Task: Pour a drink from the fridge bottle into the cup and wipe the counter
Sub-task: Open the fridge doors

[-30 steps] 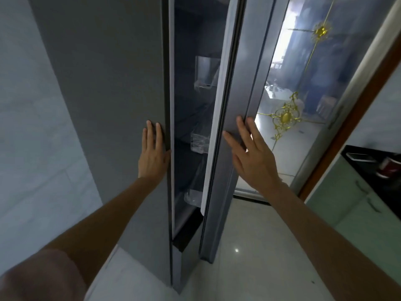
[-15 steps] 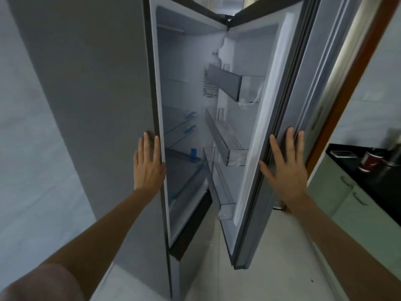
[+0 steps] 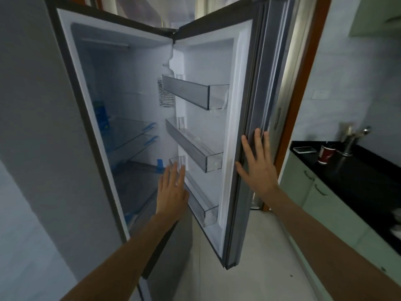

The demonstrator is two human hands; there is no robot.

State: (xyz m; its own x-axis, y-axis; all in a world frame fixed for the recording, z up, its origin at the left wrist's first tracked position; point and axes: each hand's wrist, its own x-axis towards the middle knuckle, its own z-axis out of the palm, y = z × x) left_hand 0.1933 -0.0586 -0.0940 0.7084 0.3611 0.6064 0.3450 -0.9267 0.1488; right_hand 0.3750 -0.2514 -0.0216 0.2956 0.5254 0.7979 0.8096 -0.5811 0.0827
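Observation:
The grey fridge (image 3: 54,131) stands open, its door (image 3: 234,148) swung out to the right. A blue carton or bottle (image 3: 101,116) stands on an upper glass shelf at the left inside. My left hand (image 3: 172,190) is flat with fingers straight, held in front of the open compartment near the lower shelf. My right hand (image 3: 258,168) rests with straight fingers on the door's edge. A red paper cup (image 3: 326,154) stands on the black counter (image 3: 368,181) at the right.
The door holds three see-through door bins (image 3: 195,146). A phone (image 3: 303,149) lies on the counter behind the cup, beside a steel tap (image 3: 351,137). Green cabinets (image 3: 321,198) run under the counter. A pale tiled floor (image 3: 260,268) lies between fridge and cabinets.
The fridge door has swung wide open to the right under my right hand. My left hand left the fridge's side edge and moved right, in front of the open compartment.

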